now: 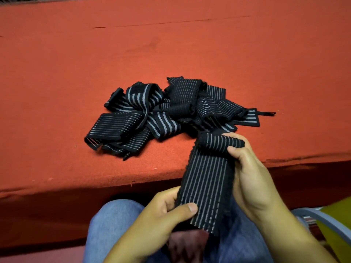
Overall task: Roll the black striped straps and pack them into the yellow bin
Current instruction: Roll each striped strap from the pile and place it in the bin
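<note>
I hold one black strap with thin white stripes (206, 183) above the front edge of the red surface. My right hand (248, 173) grips its far end, which is curled into a small roll (218, 144). My left hand (171, 207) pinches the flat near end between thumb and fingers. A tangled pile of several more black striped straps (163, 114) lies on the red surface just beyond my hands. A corner of the yellow bin (336, 223) shows at the lower right edge, mostly out of frame.
The red felt-covered table (133, 50) stretches far back and to both sides. Its front edge runs just under my hands. My knees in blue jeans (114, 221) are below. A grey curved chair arm (322, 219) sits next to the yellow bin.
</note>
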### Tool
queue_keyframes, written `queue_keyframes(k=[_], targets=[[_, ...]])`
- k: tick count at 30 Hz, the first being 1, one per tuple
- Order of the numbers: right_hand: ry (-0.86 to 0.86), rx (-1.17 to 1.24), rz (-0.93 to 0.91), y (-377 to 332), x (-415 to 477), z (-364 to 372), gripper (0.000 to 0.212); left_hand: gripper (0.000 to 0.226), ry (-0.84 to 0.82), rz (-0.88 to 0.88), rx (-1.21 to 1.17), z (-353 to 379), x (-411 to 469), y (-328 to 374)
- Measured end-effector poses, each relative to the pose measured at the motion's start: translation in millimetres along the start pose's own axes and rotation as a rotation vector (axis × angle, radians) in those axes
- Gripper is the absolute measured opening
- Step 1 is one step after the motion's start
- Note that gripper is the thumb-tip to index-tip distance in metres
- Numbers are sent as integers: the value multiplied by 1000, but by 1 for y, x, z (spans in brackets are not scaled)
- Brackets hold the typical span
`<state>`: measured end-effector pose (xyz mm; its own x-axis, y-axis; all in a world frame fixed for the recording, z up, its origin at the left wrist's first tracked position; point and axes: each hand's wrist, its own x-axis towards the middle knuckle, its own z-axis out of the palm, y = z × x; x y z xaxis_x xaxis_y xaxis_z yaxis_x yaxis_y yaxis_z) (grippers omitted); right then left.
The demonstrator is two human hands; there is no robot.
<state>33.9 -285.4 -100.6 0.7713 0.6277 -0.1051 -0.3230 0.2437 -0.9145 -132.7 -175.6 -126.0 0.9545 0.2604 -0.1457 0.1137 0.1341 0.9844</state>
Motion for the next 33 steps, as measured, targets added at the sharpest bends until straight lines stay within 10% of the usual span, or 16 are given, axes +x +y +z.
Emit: queue_keyframes(k=[6, 13, 33], targets=[[-46, 29, 45, 0, -4, 7, 29, 18, 64, -42, 293, 13, 8, -18], [-170, 1, 79, 9, -9, 3, 30, 81, 288, 87, 94, -1, 17, 4], [-249, -395, -71, 20, -18, 16, 21, 49, 383, 76, 223, 6, 32, 29]])
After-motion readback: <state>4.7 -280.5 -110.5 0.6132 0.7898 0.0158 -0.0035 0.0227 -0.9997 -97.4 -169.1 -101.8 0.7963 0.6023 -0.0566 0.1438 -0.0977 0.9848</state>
